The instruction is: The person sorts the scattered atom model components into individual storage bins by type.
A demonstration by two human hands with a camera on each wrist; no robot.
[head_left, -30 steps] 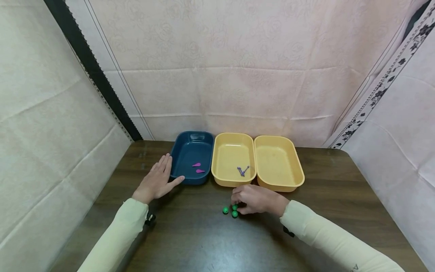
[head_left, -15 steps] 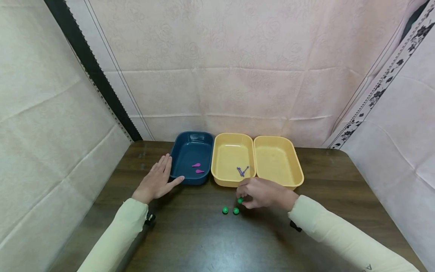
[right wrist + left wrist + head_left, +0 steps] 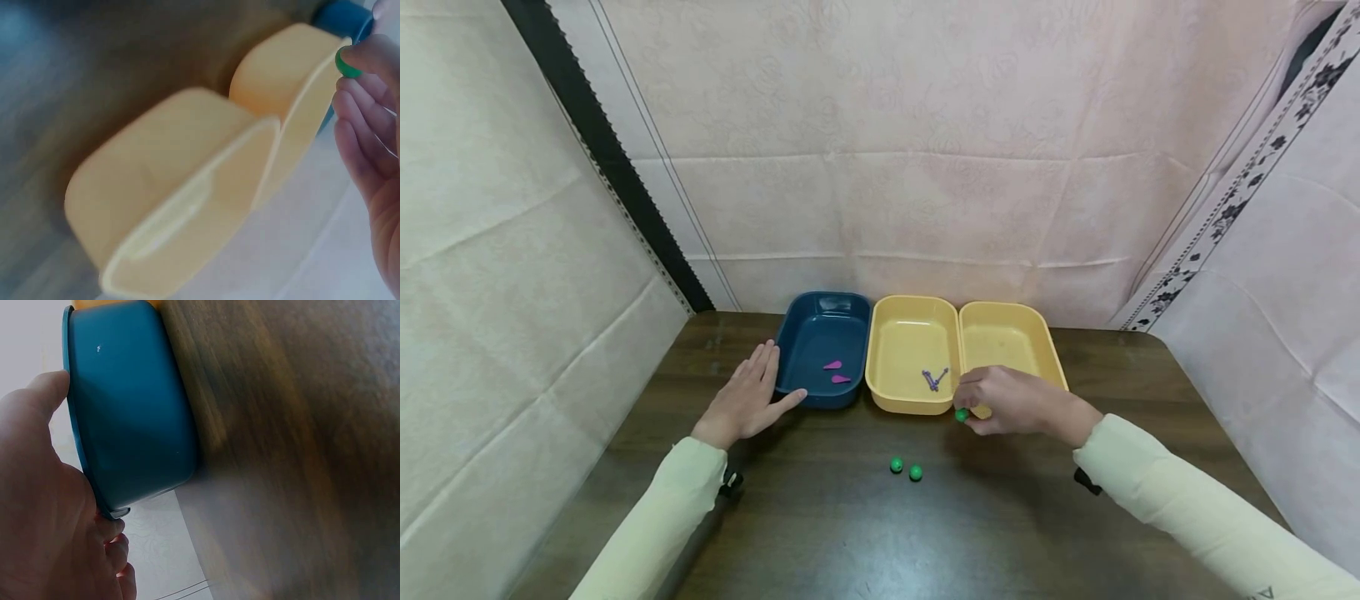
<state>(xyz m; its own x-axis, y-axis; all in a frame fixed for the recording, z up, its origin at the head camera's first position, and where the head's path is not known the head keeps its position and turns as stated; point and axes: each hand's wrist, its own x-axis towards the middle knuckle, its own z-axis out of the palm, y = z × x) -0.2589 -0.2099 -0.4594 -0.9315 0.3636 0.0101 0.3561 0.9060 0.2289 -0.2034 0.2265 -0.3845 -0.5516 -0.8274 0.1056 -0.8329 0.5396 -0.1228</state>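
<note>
My right hand (image 3: pixel 1000 402) pinches a small green ball (image 3: pixel 961 414) in its fingertips, just at the near rims of the two yellow trays. The right wrist view shows the same green ball (image 3: pixel 345 65) between thumb and finger above the yellow trays (image 3: pixel 187 187). Two more green balls (image 3: pixel 906 469) lie on the dark wooden table (image 3: pixel 865 533) in front. My left hand (image 3: pixel 747 397) rests flat on the table, thumb against the blue tray (image 3: pixel 822 346), whose side wall (image 3: pixel 128 412) fills the left wrist view.
The blue tray holds two pink pieces (image 3: pixel 837 371). The middle yellow tray (image 3: pixel 914 354) holds small purple pieces (image 3: pixel 934 378); the right yellow tray (image 3: pixel 1009 343) shows nothing inside. Cloth walls close in the table at the back and both sides.
My right hand picked one green ball from the group of three and carried it up and right toward the yellow trays. The left hand stayed put.
</note>
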